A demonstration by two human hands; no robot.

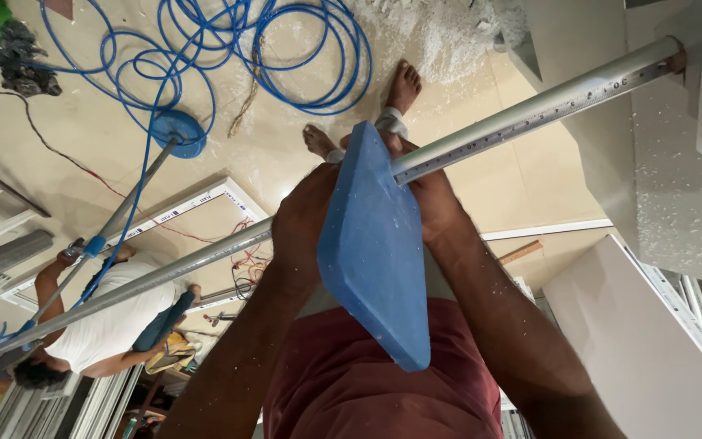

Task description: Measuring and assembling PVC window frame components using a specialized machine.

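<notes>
Both hands grip a long metal bar (530, 114) with a ruler scale along it, which runs slantwise across the view above the tiled floor (481, 187). The left hand (306, 215) and right hand (432, 203) sit either side of a blue padded block (375, 252), their fingers clenched around the bar. Below, a second person in a white shirt (115, 321) crouches near coiled blue hose (270, 49).

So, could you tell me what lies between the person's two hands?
In the head view, the blue pad sits between the left hand and right hand, over the metal ruler bar.
</notes>
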